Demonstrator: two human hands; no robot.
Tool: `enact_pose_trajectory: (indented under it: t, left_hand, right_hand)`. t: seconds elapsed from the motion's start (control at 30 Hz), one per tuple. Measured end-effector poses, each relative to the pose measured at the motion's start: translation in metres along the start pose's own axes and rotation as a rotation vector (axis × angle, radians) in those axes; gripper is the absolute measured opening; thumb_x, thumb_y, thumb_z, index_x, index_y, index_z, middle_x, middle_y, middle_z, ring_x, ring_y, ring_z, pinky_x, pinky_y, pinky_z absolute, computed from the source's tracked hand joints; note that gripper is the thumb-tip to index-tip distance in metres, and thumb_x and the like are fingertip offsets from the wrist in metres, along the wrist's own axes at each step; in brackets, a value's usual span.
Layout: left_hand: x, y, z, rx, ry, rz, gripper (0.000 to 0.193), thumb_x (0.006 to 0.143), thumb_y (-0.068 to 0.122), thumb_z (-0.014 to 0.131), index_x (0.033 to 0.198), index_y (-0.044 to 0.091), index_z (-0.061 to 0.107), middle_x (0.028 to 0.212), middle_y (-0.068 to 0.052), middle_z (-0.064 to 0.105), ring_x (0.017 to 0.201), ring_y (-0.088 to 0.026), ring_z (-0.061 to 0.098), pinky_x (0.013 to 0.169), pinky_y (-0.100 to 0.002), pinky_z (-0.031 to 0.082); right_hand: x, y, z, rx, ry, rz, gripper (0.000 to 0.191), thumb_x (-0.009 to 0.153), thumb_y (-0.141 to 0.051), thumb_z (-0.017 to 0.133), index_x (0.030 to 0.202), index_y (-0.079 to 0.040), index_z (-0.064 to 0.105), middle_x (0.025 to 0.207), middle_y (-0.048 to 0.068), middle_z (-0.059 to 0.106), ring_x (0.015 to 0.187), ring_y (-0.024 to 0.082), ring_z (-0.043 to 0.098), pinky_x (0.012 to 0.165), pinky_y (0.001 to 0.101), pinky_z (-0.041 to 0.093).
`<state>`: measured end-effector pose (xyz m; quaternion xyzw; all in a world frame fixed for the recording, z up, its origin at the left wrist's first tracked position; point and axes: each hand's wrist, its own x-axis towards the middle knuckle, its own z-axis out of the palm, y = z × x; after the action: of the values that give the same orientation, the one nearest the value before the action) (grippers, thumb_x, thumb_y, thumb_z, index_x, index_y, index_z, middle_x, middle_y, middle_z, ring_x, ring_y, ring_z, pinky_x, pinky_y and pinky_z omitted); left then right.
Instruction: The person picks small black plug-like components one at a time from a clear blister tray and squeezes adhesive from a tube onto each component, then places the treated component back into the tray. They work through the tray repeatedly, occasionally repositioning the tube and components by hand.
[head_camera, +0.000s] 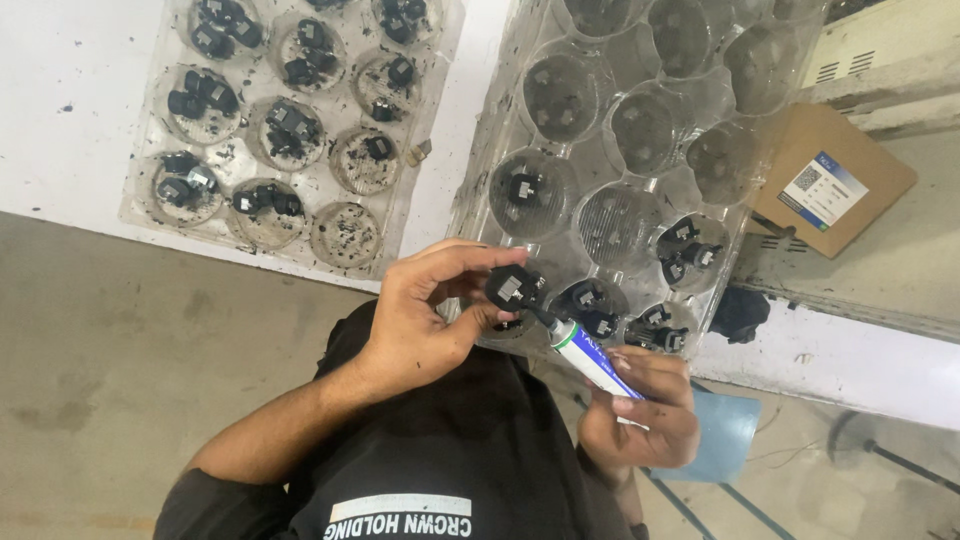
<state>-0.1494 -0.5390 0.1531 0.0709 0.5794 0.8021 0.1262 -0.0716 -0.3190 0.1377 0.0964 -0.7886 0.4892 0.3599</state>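
Leaning over the clear plastic cavity tray (640, 150), the person pinches a small black component (514, 288) in left hand (420, 320) fingertips while the right hand (640, 415) grips a sealant tube (590, 358), whose nozzle could smear if either wobbles.

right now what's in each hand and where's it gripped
Left hand pinches a small black part by its edges at the fingertips. Right hand grips a white tube around its body, nozzle at the part.
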Motion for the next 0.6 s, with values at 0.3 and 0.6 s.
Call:
enact_pose_trajectory:
  t: [0.3, 0.6]
  left_hand:
    - [0.003, -0.007, -0.001, -0.066, -0.017, -0.088, 0.058, 0.082, -0.023, 0.053, 0.132, 0.003, 0.069, 0.107, -0.004, 0.057, 0.087, -0.007, 0.063, 0.091, -0.024, 0.065]
    - [0.009, -0.011, -0.004, -0.077, -0.019, -0.087, 0.058, 0.082, -0.023, 0.056, 0.132, 0.003, 0.068, 0.11, -0.004, 0.059, 0.089, -0.007, 0.065, 0.092, -0.025, 0.065]
  right_hand:
    - [0.01, 0.001, -0.002, 0.051, -0.084, 0.015, 0.041, 0.07, 0.024, 0.066, 0.092, -0.009, 0.055, 0.092, 0.013, 0.062, 0.086, 0.026, 0.067, 0.069, 0.0392, 0.067]
    - [0.01, 0.005, 0.002, 0.075, -0.044, 0.03, 0.039, 0.075, 0.025, 0.066, 0.091, -0.009, 0.054, 0.092, 0.013, 0.062, 0.083, 0.023, 0.064, 0.067, 0.0393, 0.067]
